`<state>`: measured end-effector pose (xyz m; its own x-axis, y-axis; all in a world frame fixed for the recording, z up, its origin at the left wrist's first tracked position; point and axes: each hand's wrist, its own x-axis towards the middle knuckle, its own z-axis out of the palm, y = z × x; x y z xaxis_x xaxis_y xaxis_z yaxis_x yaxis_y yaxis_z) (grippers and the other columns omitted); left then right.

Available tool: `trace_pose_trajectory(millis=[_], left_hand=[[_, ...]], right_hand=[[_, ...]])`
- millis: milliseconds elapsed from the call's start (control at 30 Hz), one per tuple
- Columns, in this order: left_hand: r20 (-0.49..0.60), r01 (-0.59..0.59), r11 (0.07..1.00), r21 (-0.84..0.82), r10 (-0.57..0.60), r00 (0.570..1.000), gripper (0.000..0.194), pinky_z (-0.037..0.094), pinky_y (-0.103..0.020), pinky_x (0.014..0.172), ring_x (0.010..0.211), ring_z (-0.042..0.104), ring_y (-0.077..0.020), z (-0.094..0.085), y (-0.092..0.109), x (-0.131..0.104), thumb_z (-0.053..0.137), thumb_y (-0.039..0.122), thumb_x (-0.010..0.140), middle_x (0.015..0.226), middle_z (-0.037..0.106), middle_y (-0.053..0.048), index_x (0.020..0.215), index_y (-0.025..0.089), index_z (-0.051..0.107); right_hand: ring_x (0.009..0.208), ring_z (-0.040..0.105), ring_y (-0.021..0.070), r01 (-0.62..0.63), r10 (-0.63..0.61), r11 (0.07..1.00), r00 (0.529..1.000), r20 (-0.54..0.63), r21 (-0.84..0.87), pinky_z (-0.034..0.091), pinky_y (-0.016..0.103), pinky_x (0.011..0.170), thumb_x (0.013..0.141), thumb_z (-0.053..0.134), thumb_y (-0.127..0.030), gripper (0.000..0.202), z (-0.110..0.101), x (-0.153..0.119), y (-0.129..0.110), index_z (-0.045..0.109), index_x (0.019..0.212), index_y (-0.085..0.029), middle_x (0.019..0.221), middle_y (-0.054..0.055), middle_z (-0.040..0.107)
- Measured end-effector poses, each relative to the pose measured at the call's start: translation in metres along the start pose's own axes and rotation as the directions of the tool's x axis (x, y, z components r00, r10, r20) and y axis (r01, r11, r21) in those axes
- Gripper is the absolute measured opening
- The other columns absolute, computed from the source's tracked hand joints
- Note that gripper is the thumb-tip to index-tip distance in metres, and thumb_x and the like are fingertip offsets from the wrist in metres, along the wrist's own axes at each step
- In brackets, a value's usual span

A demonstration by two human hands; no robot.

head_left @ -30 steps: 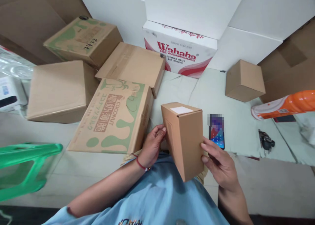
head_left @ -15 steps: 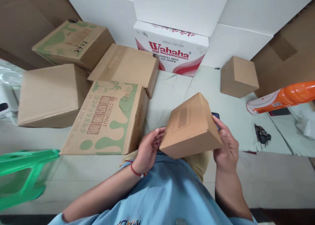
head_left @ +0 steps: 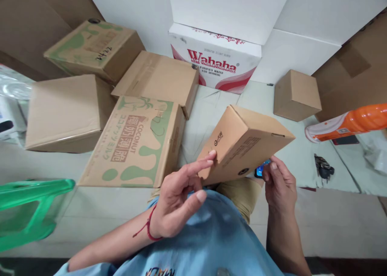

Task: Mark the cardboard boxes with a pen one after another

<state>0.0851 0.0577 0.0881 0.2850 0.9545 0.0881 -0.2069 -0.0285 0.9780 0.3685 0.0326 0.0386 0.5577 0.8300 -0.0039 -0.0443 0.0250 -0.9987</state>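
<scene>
A small brown cardboard box (head_left: pixel 238 147) is tilted up in front of me, with dark print on two of its faces. My left hand (head_left: pixel 181 199) has its fingers stretched out, the foremost ones against the box's left face and the thumb apart. At the lower right edge of the box is my right hand (head_left: pixel 279 183), its fingers curled and their tips pinched at that edge; their exact hold is partly hidden. Beneath the box, close to the right fingertips, shows part of a phone (head_left: pixel 260 170) with a lit blue screen.
Left of the held box lie a coconut-print carton (head_left: pixel 136 143) and several other cartons. A white Wahaha carton (head_left: pixel 214 62) stands at the back. To the right are a small plain box (head_left: pixel 298 94), an orange bottle (head_left: pixel 347 123) and keys (head_left: pixel 323 167). A green stool (head_left: pixel 33 191) is at lower left.
The box has been turned, so printed faces now show and its far end points right. My left hand has turned palm-inward with fingers extended; my right hand has slid down to the lower edge.
</scene>
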Motion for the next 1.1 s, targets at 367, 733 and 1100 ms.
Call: trace_pose_trajectory(millis=[367, 733, 1100], left_hand=[[-0.039, -0.015, 0.992, 0.125, 0.02, 0.999, 0.04, 0.055, -0.028, 0.065, 0.068, 0.068, -0.0118, -0.001, -0.014, 0.006, 0.067, 0.028, 0.105, 0.152, 0.07, -0.015, 0.145, 0.028, 0.068], [0.131, -0.246, 0.556, 0.794, 0.24, 0.962, 0.029, 0.031, -0.064, 0.133, 0.165, 0.038, -0.0387, 0.001, -0.053, 0.008, 0.064, 0.02, 0.1, 0.169, 0.053, -0.016, 0.128, 0.022, 0.07], [0.319, -0.353, 0.421, 0.835, 0.153, 0.935, 0.062, 0.023, -0.07, 0.132, 0.155, 0.053, -0.0345, -0.013, -0.101, 0.024, 0.053, 0.002, 0.094, 0.163, 0.061, -0.016, 0.149, 0.027, 0.066]], right_hand=[[0.106, 0.074, 0.0245, -0.121, 0.148, 0.985, 0.957, 0.248, -0.119, 0.065, 0.044, 0.094, 0.099, 0.076, -0.053, 0.039, -0.003, -0.004, 0.004, 0.08, 0.131, -0.032, 0.117, 0.006, 0.081], [0.101, 0.077, 0.0252, 0.184, -0.011, 0.85, 0.943, 0.332, -0.494, 0.065, 0.045, 0.093, 0.104, 0.064, -0.046, 0.035, 0.023, 0.03, 0.021, 0.081, 0.127, -0.026, 0.12, 0.011, 0.081], [0.082, 0.073, 0.0218, 0.764, 0.466, -0.194, 0.624, 0.627, -0.616, 0.037, 0.03, 0.059, 0.111, 0.04, -0.021, 0.046, 0.053, 0.08, 0.006, 0.064, 0.15, -0.028, 0.111, 0.011, 0.074]])
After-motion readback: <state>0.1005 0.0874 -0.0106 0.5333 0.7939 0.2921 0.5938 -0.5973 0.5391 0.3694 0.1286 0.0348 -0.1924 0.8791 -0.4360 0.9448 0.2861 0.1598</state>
